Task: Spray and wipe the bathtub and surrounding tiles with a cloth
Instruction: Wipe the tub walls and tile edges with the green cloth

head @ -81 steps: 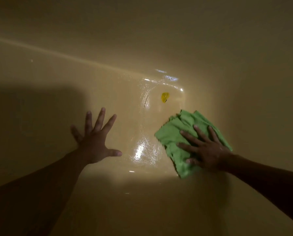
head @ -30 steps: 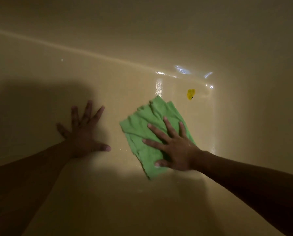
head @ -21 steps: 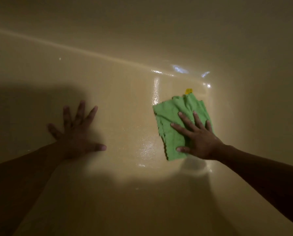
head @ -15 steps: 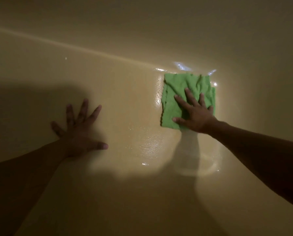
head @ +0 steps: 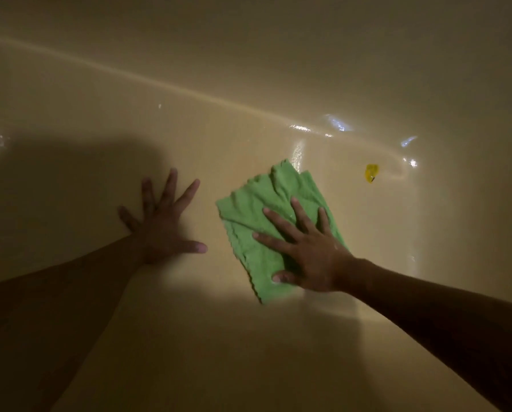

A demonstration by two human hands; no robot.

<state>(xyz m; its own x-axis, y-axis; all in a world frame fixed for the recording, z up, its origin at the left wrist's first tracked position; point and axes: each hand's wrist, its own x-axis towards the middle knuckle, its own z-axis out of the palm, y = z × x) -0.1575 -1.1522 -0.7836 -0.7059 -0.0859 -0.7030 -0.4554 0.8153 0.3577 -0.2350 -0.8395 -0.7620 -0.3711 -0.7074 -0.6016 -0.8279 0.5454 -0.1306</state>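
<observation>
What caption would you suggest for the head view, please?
Right hand presses a green cloth on the bathtub floor; left hand rests flat beside it.

Cloth (head: 249,221): green, folded into a rumpled rectangle with wavy edges. We see it lying flat on the tub floor at 3 o'clock from centre, its long edges running 11 to 5 o'clock.
Hold: our right hand (head: 308,257) presses it down with straight, spread fingers, covering its 4 o'clock side.
Bathtub (head: 249,352): cream-yellow, glossy, dimly lit. We look down into its basin, where a pale line crosses from 10 to 3 o'clock.
Surface: wet glints at 1 o'clock from the cloth.
</observation>
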